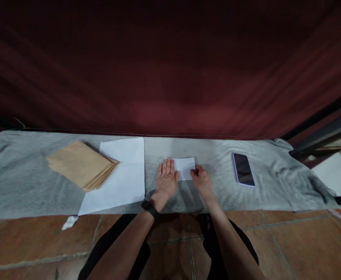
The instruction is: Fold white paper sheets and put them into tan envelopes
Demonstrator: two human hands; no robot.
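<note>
A small white piece of paper (184,168) lies on the grey cloth in front of me, between my two hands. My left hand (167,178) rests flat over its left end, fingers stretched out and pointing away from me. At the paper's right edge, my right hand (202,179) has its fingers curled, with thumb and forefinger pinching the edge. The part of the paper under my left palm is hidden. A dark band sits on my left wrist.
Large white paper sheets (126,175) lie to the left, partly under a stack of brown paper envelopes (80,163). A phone in a purple case (243,169) lies to the right. Grey cloth (278,175) covers the narrow surface, and a dark red curtain (170,77) hangs behind.
</note>
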